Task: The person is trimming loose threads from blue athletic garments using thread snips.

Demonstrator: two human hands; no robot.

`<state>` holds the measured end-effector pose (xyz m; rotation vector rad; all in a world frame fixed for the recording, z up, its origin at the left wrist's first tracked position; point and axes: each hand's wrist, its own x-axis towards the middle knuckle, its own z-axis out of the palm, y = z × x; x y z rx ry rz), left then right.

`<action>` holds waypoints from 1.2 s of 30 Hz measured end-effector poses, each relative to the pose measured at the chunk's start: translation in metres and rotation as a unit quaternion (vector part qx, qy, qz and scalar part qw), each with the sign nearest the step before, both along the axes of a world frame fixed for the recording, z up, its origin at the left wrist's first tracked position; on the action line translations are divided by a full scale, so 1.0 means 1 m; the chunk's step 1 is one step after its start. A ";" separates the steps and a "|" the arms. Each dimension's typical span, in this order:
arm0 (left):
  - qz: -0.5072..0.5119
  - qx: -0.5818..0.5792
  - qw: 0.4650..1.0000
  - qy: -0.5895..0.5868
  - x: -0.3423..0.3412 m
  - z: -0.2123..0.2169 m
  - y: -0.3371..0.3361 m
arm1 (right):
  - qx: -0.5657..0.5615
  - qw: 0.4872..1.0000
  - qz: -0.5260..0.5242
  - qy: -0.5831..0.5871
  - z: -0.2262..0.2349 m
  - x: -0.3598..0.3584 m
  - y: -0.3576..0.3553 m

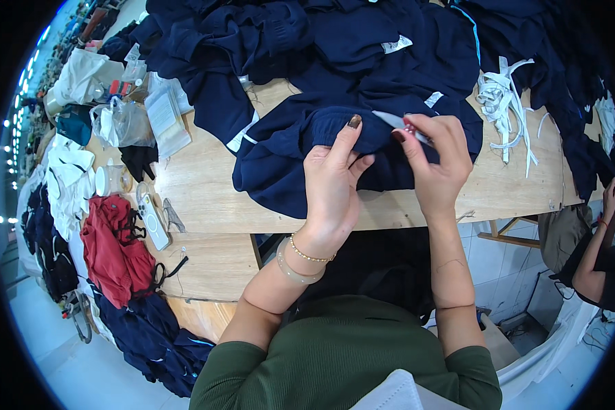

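Note:
My left hand is closed on the gathered, ribbed band of a navy garment, its thumb on top of the cloth. My right hand pinches a pair of thread snips between thumb and fingers. The pointed metal tip lies over the navy cloth, just right of my left thumb. Part of the snips is hidden by my right fingers. The garment spreads over the wooden table, with a small white label near its right side.
More navy garments are heaped along the far side. White strips lie at right. On the left are a phone, a red garment, plastic bags and white cloth. Another person's arm shows at far right.

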<state>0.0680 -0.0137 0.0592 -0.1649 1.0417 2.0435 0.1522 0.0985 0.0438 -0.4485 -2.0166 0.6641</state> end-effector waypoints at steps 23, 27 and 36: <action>0.016 0.028 0.999 0.036 0.002 0.005 0.001 | -0.089 0.995 -0.016 0.044 -0.004 0.010 -0.005; 0.029 0.046 0.998 0.024 0.000 0.005 0.001 | -0.047 0.999 -0.009 0.026 0.001 0.016 -0.009; 0.008 0.046 0.997 0.055 0.014 -0.017 -0.011 | -0.182 0.979 -0.017 0.090 0.000 0.027 -0.010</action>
